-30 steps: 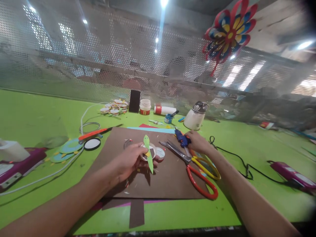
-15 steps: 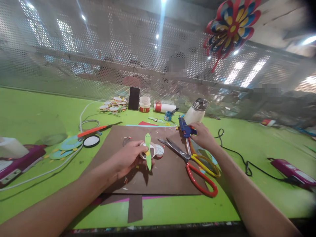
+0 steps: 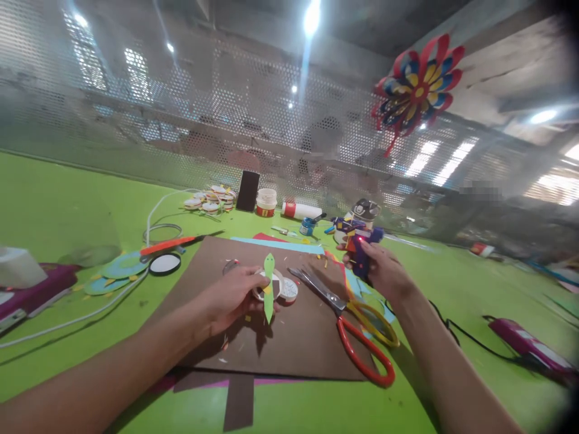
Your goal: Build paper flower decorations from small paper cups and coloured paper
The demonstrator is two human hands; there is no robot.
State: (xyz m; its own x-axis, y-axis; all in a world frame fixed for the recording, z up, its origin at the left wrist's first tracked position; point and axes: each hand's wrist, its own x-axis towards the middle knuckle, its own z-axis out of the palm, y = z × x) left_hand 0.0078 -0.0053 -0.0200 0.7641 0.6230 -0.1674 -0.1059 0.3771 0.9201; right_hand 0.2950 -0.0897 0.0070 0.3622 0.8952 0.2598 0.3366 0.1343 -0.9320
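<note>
Clearly, the green worktop (image 3: 90, 217) is crowded; a swinging forearm could shove things about. The brown sheet (image 3: 298, 349) on it looks loose, so a knock might drag whatever it carries. Large scissors (image 3: 335, 303) lie on it between the hands, blades slightly parted, where a wrist could catch them. The right hand (image 3: 384, 268) is wrapped round a raised glue gun (image 3: 360, 258), nozzle leftward; if hot, it may drip or burn. Well apart, over the sheet, the left hand (image 3: 237, 292) pinches a white ring (image 3: 281, 283) with a slim green cutout (image 3: 269, 304) across it; squeezing hard could crease the cutout.
</note>
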